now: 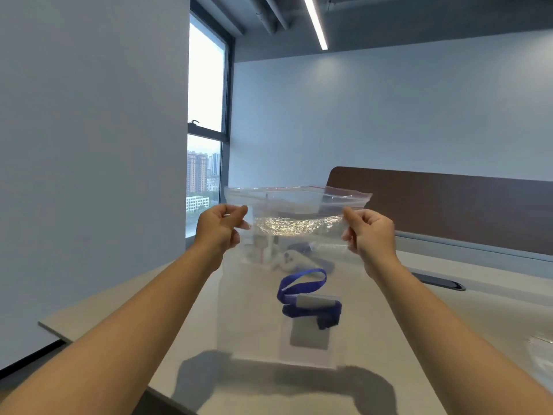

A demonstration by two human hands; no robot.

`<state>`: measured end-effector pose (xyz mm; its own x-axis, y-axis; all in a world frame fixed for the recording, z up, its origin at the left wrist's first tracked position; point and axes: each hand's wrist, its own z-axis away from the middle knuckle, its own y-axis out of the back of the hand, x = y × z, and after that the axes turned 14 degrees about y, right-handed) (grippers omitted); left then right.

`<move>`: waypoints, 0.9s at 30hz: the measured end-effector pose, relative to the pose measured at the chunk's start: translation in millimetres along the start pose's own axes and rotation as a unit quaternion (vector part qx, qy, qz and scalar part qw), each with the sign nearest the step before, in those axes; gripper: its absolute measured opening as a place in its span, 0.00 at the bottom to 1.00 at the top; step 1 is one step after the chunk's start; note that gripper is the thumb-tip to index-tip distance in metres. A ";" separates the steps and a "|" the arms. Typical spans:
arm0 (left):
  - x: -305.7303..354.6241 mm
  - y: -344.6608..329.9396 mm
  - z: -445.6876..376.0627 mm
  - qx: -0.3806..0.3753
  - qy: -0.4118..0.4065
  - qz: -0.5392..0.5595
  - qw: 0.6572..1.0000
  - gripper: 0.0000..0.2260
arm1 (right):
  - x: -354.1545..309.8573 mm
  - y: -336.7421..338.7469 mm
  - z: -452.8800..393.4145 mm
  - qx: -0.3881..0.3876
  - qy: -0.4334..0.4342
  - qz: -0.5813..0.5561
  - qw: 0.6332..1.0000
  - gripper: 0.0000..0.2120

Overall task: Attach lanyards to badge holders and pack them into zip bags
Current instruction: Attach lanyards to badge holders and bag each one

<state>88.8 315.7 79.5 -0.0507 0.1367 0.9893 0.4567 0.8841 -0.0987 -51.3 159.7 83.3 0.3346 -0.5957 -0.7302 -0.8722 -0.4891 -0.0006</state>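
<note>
**Packed zip bag held up over the surface**

A person holds a clear zip bag in the air above a pale surface, gripping it just below its red-lined opening. The left hand pinches the bag's left edge between curled fingers and thumb; the right hand pinches the right edge likewise. Inside, near the bottom, hang a blue lanyard and a badge holder. The bag's shadow falls on the surface below.

You see: one zip bag, one blue lanyard, one badge holder, two hands, left, right, one table, one window.
</note>
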 end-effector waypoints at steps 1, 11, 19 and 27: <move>2.2 -5.0 3.6 -0.005 0.001 0.012 1.000 0.09 | -3.5 7.1 0.0 0.012 -0.008 0.008 1.000 0.17; 0.4 -58.9 40.9 -0.098 0.007 0.053 0.994 0.06 | -21.1 77.1 14.9 0.082 -0.004 0.107 0.991 0.16; -7.0 -123.0 80.9 -0.181 -0.083 0.015 0.980 0.30 | -51.8 148.1 29.0 0.178 0.046 0.162 0.969 0.08; 10.7 -198.9 119.1 -0.322 -0.093 0.082 0.939 0.08 | -95.9 235.5 54.6 0.152 0.066 0.215 0.962 0.08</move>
<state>-108.3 194.5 96.9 -0.0602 0.3759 0.9247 0.9108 0.3998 -0.1032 -308.3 136.4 115.8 -0.0552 -0.7876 -0.6138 -0.9976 0.0175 0.0673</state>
